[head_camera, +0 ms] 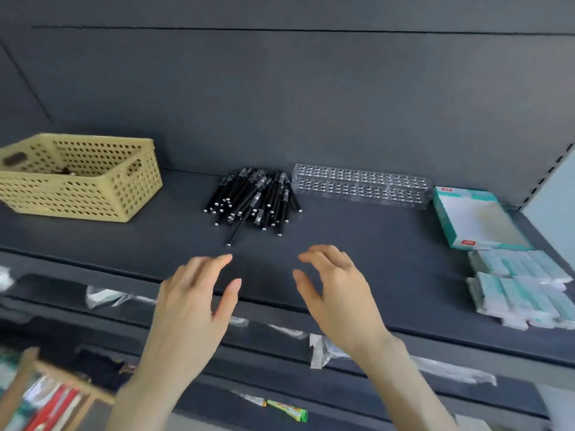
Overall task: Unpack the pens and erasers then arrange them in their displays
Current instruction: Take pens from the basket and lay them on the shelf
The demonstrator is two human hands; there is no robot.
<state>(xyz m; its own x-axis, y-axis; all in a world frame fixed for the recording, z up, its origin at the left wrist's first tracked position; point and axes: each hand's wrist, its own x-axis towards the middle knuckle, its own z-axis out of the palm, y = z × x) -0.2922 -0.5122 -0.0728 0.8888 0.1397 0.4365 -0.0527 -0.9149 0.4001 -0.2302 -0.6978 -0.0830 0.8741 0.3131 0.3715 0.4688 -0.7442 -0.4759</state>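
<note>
Nearest me, below the work shelf, torn clear wrappers (pixel 323 349) lie on the lower ledges, w/ a small green packet (pixel 287 410) further down. Above those, both my hands are out over the front of the dark shelf (pixel 389 244). Left hand (pixel 193 303) and right hand (pixel 336 293) are palms down, fingers loosely spread w/ a slight curl, nothing in either, thumbs facing across a gap. Can't tell if they touch the surface or hover just over it.

Front right on the same shelf are the erasers (pixel 522 287): teal-and-white, film-wrapped, in two rough rows, well apart from my right hand. Straight ahead, just past my fingertips, are the pens (pixel 255 200), black barrels w/ silver ends in a loose heap. One stray pen (pixel 241 227) sticks out toward my left hand. Just beside the heap, to its right & slightly behind, is the clear pen display (pixel 361 186), a long block w/ rows of holes, none filled as far as I can see. Beyond the erasers sits an open teal-edged box (pixel 476 219), prob. the eraser tray. Far left is a yellow perforated basket (pixel 62 197) w/ something dark inside, can't ID.

Step, imo: pens look unpacked, arranging not begun. Next move calls for gathering a few pens, turning them all one way, then seating each upright in a hole w/out shoving the display back.
</note>
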